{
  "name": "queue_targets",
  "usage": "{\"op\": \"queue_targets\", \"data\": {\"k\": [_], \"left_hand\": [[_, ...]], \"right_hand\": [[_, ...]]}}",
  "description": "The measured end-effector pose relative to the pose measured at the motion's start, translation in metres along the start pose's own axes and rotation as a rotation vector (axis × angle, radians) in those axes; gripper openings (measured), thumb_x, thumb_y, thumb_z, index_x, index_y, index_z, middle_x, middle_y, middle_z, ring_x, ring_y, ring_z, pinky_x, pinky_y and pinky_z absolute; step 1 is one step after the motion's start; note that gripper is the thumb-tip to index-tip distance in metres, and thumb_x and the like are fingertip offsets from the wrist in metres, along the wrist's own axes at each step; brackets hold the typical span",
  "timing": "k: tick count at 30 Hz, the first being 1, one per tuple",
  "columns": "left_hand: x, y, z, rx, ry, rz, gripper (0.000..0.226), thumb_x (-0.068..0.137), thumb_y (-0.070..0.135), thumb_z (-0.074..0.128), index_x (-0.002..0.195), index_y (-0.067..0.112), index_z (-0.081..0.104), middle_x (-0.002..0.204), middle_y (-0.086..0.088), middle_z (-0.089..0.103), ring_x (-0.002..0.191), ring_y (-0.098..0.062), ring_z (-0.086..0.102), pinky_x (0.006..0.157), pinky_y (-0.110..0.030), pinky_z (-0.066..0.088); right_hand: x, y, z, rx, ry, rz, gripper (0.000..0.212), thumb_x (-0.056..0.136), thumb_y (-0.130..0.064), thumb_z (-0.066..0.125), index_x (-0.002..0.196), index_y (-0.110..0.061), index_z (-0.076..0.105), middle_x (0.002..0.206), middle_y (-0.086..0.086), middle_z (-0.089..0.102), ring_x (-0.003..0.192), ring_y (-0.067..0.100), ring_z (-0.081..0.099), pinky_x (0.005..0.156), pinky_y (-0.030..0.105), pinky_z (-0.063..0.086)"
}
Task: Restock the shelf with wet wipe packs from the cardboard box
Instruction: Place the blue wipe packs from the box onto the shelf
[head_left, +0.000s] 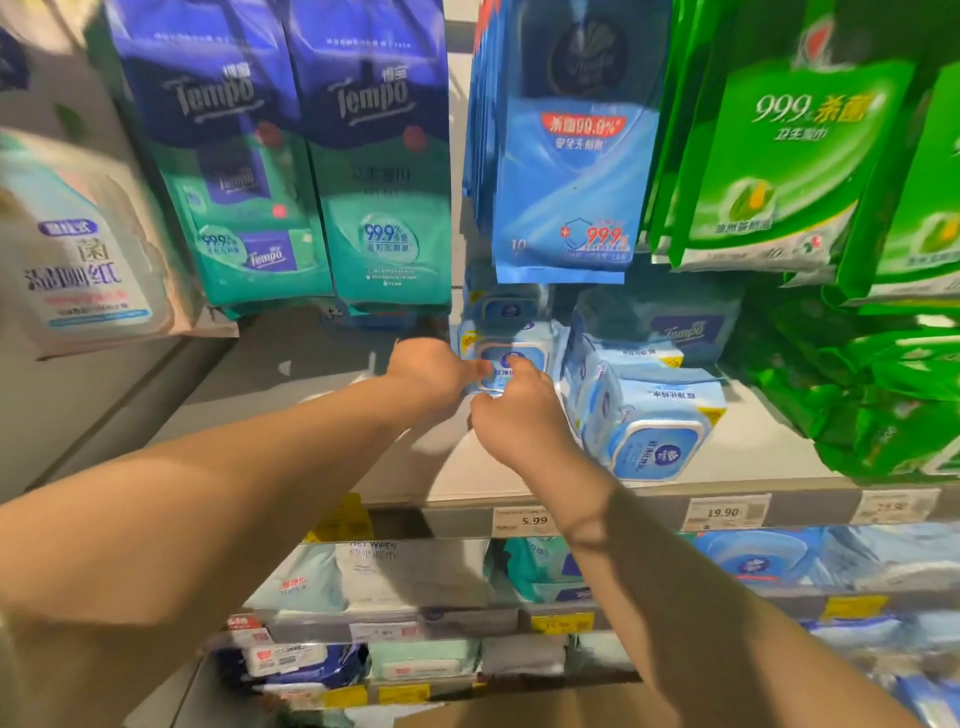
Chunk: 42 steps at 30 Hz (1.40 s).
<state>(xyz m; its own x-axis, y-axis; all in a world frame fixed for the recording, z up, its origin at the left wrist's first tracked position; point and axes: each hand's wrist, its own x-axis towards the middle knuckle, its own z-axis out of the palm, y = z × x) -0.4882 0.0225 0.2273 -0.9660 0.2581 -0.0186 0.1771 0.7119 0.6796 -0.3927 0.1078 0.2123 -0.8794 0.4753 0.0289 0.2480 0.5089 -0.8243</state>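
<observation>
Box (519, 701) edge at frame bottom. Right hand (514, 415) and left hand (434, 371) both pinching one pack (511, 358) standing mid-shelf (753, 452), beside leaning packs (649, 410). Judged soft, light, slick film; grip sides, not lid.

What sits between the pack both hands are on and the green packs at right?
In the head view, light blue packs lie on the shelf between them.
</observation>
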Motion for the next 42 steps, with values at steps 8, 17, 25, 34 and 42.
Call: {"op": "queue_targets", "data": {"k": [8,17,25,34,42], "left_hand": [[0.017,-0.007,0.022,-0.772,-0.023,-0.295,0.021,0.089,0.018,0.08,0.076,0.012,0.066,0.065,-0.008,0.063,0.053,-0.018,0.058,0.06,-0.029,0.054],[0.034,-0.003,0.027,-0.857,-0.077,-0.33,0.018,0.101,0.011,0.058,0.086,0.018,0.063,0.087,-0.008,0.068,0.084,-0.021,0.066,0.097,-0.035,0.056],[0.036,0.003,0.025,-0.886,-0.092,-0.321,0.02,0.101,0.01,0.055,0.119,0.011,0.063,0.116,-0.014,0.073,0.103,-0.027,0.072,0.092,-0.04,0.062],[-0.018,0.011,-0.008,-0.727,-0.13,-0.176,0.024,0.093,0.026,0.062,0.111,0.011,0.064,0.103,-0.01,0.064,0.088,-0.03,0.061,0.085,-0.039,0.057],[-0.12,-0.013,-0.023,-0.494,-0.048,0.031,0.034,0.098,0.042,0.061,0.127,0.025,0.067,0.118,0.009,0.071,0.104,-0.011,0.067,0.103,-0.043,0.054]], "right_hand": [[0.03,0.002,0.017,0.282,0.171,0.124,0.053,0.09,-0.019,0.06,0.141,-0.022,0.052,0.135,0.01,0.05,0.104,0.028,0.059,0.086,0.032,0.051],[0.059,0.006,0.022,0.481,0.056,0.192,0.067,0.093,-0.006,0.056,0.156,-0.022,0.038,0.134,0.008,0.058,0.119,0.029,0.058,0.095,0.034,0.05],[0.068,0.006,0.022,0.587,0.044,0.253,0.06,0.096,-0.004,0.051,0.154,-0.02,0.042,0.131,0.011,0.063,0.108,0.026,0.06,0.086,0.034,0.051],[0.021,-0.003,0.013,0.657,0.015,0.169,0.07,0.092,0.002,0.047,0.158,-0.018,0.035,0.153,0.003,0.048,0.133,0.023,0.051,0.112,0.039,0.045],[-0.07,0.0,-0.018,0.435,0.048,-0.057,0.048,0.098,-0.008,0.051,0.144,-0.022,0.054,0.142,-0.009,0.059,0.124,0.0,0.054,0.111,0.024,0.041]]}}
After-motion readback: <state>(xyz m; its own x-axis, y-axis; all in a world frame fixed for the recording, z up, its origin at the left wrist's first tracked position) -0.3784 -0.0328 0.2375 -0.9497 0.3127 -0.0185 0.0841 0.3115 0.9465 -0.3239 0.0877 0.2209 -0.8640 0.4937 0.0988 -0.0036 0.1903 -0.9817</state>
